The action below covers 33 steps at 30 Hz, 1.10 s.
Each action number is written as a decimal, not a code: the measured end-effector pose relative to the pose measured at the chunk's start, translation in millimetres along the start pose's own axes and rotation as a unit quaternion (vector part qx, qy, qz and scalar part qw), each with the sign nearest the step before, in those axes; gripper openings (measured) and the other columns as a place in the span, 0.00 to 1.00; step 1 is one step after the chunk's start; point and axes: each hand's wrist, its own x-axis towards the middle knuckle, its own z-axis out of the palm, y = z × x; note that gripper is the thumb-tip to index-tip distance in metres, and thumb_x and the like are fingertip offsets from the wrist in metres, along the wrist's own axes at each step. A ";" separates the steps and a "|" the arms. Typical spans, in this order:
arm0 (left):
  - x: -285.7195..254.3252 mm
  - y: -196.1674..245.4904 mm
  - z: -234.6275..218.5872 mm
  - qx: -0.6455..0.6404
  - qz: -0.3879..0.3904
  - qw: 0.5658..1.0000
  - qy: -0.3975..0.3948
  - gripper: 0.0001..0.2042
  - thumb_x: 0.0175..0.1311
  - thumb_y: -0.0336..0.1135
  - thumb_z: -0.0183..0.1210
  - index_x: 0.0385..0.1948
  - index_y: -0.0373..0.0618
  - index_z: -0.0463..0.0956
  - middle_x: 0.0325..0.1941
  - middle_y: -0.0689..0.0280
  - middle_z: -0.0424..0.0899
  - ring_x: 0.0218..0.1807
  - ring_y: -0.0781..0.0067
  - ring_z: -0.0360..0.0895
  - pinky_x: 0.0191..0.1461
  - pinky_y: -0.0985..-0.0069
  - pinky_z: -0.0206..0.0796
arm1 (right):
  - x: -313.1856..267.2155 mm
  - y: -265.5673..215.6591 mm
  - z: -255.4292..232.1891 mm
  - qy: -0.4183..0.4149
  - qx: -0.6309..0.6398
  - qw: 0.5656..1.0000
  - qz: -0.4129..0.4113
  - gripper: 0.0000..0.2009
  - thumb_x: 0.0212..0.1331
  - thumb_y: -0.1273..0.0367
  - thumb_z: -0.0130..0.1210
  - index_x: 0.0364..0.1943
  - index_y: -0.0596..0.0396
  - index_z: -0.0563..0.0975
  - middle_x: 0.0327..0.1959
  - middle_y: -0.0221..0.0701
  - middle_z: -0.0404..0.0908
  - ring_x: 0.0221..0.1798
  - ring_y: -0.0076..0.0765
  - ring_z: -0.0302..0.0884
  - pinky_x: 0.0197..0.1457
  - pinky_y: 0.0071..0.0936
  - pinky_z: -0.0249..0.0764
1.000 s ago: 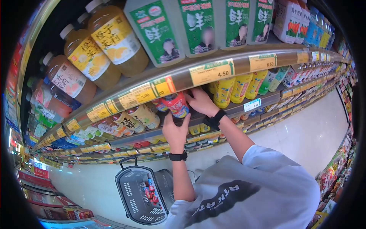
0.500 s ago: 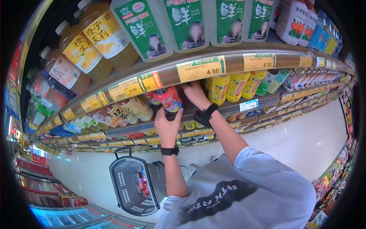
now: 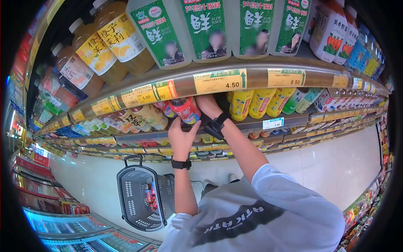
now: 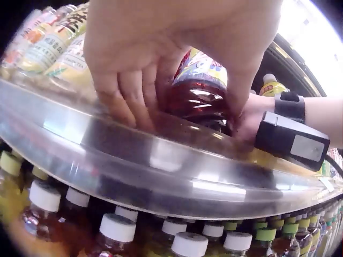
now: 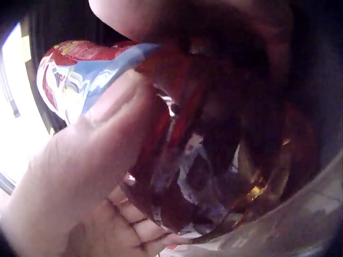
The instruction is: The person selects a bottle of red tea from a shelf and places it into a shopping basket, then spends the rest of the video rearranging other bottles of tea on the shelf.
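Observation:
A bottle with a red label (image 3: 187, 111) and dark red liquid leans at the front of a shelf. My left hand (image 3: 181, 136) grips its lower part; in the left wrist view, the fingers and thumb of this hand (image 4: 177, 53) lie either side of the bottle (image 4: 198, 96). My right hand (image 3: 208, 107) reaches under the upper shelf edge, right beside the bottle, with its fingers hidden. The right wrist view has the bottle's base (image 5: 198, 166) close up, the left hand (image 5: 80, 176) round it and part of the right hand (image 5: 214, 21) above.
Yellow bottles (image 3: 241, 105) stand right of the right hand. Pale bottles (image 3: 151, 117) lean left of the red one. Large green-labelled bottles (image 3: 205, 33) fill the shelf above its price-tag edge (image 3: 168, 93). A grey basket (image 3: 140, 197) with red items stands on the floor.
My right hand has moved left, closer in against the red-labelled bottle and deeper under the shelf edge. My left hand keeps its grip. In the head view, the basket has shifted left.

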 end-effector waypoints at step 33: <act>-3.3 -0.3 -35.4 0.074 0.053 0.996 0.000 0.40 0.58 0.41 0.67 0.70 0.29 0.60 0.72 0.35 0.65 0.70 0.37 0.69 0.69 0.58 0.66 | -100.5 -55.2 25.6 0.116 -0.178 0.977 -0.034 0.32 0.56 0.60 0.68 0.61 0.61 0.69 0.54 0.48 0.78 0.55 0.58 0.79 0.57 0.42 0.75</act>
